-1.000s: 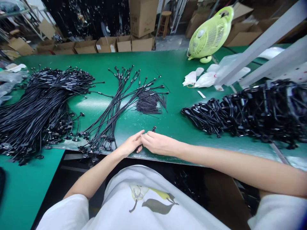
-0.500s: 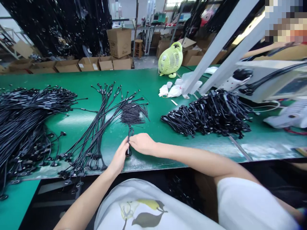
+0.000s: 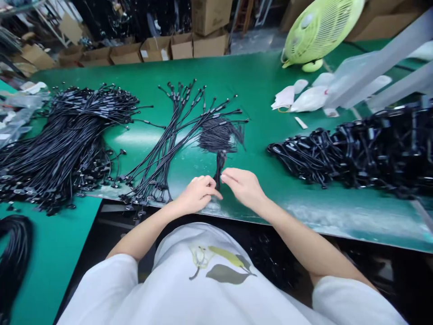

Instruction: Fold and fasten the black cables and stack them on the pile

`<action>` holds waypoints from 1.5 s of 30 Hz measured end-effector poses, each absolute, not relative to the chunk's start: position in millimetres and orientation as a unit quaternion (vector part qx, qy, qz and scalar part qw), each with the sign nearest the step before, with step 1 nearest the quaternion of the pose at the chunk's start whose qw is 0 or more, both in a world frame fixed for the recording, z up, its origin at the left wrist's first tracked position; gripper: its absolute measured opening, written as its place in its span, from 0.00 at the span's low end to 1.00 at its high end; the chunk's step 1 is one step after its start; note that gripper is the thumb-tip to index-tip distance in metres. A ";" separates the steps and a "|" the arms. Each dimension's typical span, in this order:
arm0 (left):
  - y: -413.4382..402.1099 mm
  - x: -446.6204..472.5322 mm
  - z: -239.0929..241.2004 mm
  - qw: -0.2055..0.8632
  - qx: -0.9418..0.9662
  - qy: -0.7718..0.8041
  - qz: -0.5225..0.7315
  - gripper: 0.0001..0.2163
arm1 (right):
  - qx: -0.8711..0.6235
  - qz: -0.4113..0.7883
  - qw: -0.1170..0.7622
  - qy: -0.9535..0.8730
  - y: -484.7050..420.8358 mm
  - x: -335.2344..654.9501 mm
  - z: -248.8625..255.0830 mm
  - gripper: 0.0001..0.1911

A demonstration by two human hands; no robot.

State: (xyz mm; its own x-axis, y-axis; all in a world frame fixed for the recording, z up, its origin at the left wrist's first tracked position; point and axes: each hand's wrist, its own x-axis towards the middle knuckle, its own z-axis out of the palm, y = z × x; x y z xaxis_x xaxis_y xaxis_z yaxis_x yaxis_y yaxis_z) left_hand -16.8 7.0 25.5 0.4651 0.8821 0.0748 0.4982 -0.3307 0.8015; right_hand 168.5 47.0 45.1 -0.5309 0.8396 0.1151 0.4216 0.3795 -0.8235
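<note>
A folded black cable (image 3: 219, 166) lies between my hands, just below a heap of thin black ties (image 3: 216, 135) on the green table. My right hand (image 3: 245, 187) is closed in a pinch at the cable's right edge; whether a tie is also between those fingertips is too small to see. On the other side, my left hand (image 3: 199, 194) has its thumb and forefinger apart, the fingertips beside the cable's lower end. Straight black cables (image 3: 158, 153) with connectors at their ends fan out to the left of the ties.
A large heap of straight cables (image 3: 77, 131) covers the table's left part. Folded cables (image 3: 352, 149) are piled at the right. Behind them stand a light green fan (image 3: 321, 34), white plastic bags (image 3: 307, 99) and grey posts. Cardboard boxes (image 3: 155, 48) line the far edge.
The view has tipped down and swung left. My left hand has loosened from the cable and its fingers have spread. My right hand stays pinched at the cable's side.
</note>
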 end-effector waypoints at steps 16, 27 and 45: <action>-9.1 -13.0 -2.6 0.720 0.391 0.428 0.382 0.28 | -0.368 0.426 0.184 -0.805 43.8 160.9 31.7 0.14; -5.0 -6.0 12.7 0.625 0.355 0.459 0.522 0.16 | -0.441 0.244 0.170 -0.847 32.3 170.2 38.0 0.15; -11.1 -21.7 9.7 0.642 0.499 0.492 0.310 0.21 | -0.427 0.216 0.308 -0.822 66.0 183.6 25.7 0.18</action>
